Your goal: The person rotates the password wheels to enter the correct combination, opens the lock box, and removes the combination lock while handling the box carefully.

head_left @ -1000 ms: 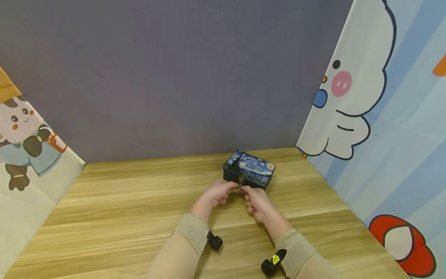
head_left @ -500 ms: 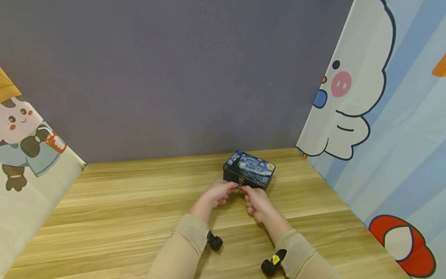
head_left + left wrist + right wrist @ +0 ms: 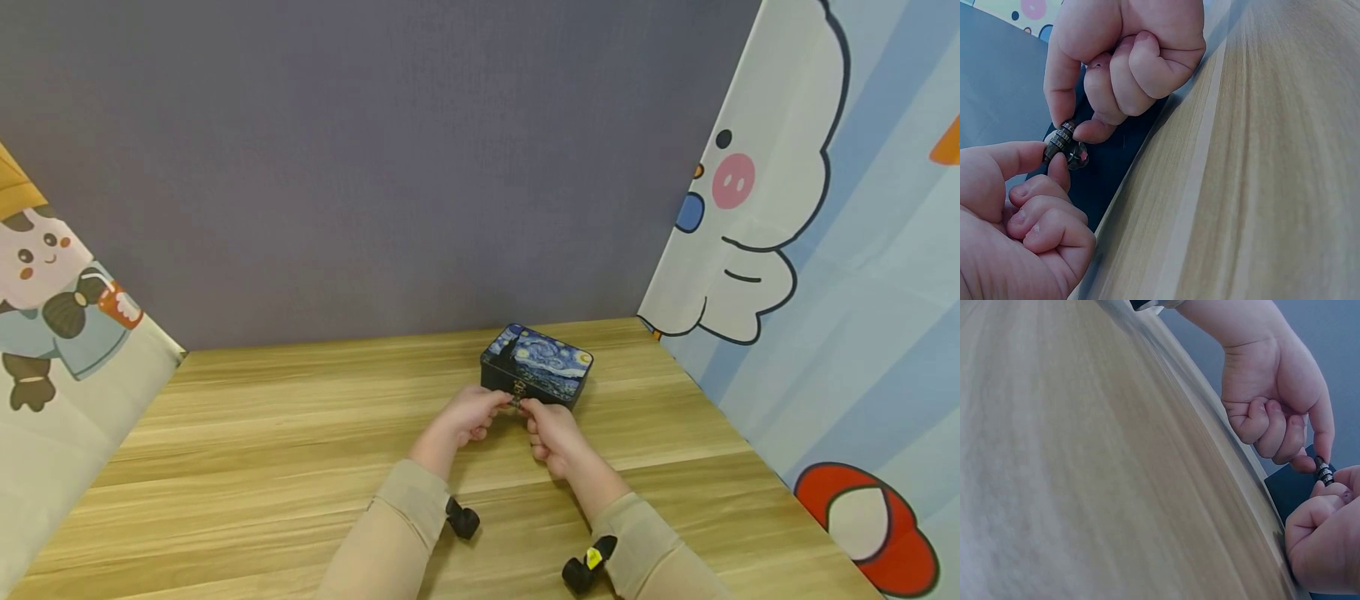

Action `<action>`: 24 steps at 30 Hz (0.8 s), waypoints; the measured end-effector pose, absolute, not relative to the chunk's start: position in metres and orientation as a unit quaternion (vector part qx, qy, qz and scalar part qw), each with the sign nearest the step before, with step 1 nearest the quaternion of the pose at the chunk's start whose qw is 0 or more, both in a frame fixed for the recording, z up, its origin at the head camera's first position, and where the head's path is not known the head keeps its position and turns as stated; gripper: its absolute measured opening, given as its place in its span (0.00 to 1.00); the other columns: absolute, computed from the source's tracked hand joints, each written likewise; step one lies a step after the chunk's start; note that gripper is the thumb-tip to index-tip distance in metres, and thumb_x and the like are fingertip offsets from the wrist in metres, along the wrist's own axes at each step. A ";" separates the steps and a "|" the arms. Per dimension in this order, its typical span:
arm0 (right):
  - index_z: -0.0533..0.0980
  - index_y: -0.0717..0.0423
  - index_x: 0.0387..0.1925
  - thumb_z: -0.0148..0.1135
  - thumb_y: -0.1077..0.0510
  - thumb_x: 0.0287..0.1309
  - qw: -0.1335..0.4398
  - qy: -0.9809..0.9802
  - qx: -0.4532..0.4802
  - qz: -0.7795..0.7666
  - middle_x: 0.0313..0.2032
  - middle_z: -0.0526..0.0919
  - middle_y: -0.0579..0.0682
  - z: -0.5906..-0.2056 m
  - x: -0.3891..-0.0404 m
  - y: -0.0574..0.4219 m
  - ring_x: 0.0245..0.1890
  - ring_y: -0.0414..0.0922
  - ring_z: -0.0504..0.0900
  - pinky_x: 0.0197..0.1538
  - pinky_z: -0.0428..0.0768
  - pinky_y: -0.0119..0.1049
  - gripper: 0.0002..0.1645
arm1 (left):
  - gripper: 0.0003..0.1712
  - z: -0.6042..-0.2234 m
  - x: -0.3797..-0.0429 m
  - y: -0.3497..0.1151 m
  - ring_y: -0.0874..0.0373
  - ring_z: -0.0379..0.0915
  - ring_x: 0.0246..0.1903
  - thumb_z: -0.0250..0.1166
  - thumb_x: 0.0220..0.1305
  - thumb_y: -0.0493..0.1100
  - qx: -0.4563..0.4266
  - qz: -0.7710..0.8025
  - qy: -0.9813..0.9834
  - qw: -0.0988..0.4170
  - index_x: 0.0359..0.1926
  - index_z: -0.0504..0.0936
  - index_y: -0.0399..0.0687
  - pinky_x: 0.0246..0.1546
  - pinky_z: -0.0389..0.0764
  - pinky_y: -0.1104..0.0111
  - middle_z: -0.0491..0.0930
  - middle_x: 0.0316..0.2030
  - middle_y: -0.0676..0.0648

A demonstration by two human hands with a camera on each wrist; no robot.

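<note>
A dark box (image 3: 543,360) with a blue starry-night painting on its lid stands closed at the back right of the table. At its front latch hangs a small bronze combination lock (image 3: 1058,144) with rings of characters. My left hand (image 3: 467,412) pinches one end of this lock between thumb and index finger, the other fingers curled in. The opposite end is pinched the same way by my right hand (image 3: 555,432). In the right wrist view the lock is partly hidden behind the right fingers. Both hands are close in front of the box.
The wood-grain table (image 3: 262,442) runs back to a grey panel (image 3: 375,167). Cartoon-printed sheets stand on the left (image 3: 67,333) and right (image 3: 825,375). A small black camera (image 3: 462,522) sits at the left cuff, another (image 3: 579,575) at the right.
</note>
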State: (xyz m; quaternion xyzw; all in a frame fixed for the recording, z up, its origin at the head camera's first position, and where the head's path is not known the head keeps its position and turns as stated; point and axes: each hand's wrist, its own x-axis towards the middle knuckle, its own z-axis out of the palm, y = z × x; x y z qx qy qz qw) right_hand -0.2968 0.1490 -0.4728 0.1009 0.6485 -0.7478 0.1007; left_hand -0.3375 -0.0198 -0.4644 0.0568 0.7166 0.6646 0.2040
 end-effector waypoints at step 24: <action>0.74 0.67 0.47 0.53 0.51 0.73 0.102 0.652 0.101 -0.745 0.15 0.58 0.40 -0.473 -0.298 0.149 0.11 0.35 0.51 0.14 0.53 0.28 0.20 | 0.20 -0.468 -0.341 -0.020 0.64 0.51 0.12 0.63 0.67 0.48 0.052 0.664 0.717 0.206 0.42 0.81 0.31 0.13 0.56 0.72 0.59 0.14 0.56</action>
